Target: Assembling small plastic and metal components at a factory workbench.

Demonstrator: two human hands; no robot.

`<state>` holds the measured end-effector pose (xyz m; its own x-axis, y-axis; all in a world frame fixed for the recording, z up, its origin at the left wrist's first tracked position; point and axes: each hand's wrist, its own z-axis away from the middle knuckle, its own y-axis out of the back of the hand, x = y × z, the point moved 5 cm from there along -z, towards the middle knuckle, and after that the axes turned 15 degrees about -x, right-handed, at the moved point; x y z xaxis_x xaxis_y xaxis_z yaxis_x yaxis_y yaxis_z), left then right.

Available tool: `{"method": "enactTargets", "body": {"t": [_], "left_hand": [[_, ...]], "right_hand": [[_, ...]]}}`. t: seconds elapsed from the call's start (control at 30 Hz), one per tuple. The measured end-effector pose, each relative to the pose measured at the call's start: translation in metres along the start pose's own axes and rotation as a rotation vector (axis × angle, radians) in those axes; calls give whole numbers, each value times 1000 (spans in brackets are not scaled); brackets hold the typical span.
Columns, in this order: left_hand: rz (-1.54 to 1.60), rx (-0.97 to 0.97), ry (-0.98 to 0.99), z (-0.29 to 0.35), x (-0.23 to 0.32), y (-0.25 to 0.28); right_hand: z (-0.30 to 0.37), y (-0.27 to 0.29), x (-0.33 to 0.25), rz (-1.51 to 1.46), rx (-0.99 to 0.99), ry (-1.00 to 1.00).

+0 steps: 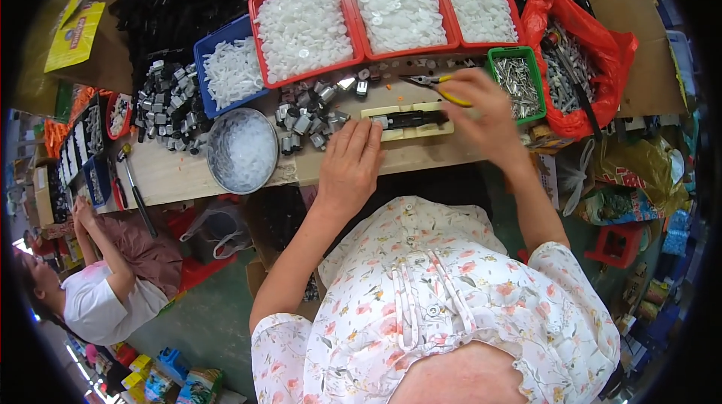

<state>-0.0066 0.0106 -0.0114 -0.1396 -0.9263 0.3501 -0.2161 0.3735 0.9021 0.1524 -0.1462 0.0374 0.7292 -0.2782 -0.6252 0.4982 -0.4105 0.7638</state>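
Black part [418, 118] seated in holder [414, 133] — left hand [350, 160] flat over left end; right hand [483, 114]: grip unclear — loose metal blocks [302, 124] remain.

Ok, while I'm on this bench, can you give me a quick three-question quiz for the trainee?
1. True or false: the left hand is at the left end of the cream holder.
2. Which is nearest the right hand? A) round bowl, B) yellow-handled pliers, C) blue tray.
3. How many red trays of white pieces stand side by side at the back?

Key: 1. True. 2. B. 3. Three.
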Motion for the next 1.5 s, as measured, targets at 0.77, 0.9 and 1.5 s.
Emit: {"method": "enactTargets", "body": {"t": [0.77, 0.9, 1.5], "left_hand": [[-341, 18, -24, -145, -98, 50], [-270, 90, -31, -142, -86, 61], [1710, 128, 488, -65, -3, -16]], "right_hand": [[65, 75, 99, 331, 176, -378], [63, 77, 91, 311, 243, -366], [-13, -10, -15, -536, 198, 107]]}}
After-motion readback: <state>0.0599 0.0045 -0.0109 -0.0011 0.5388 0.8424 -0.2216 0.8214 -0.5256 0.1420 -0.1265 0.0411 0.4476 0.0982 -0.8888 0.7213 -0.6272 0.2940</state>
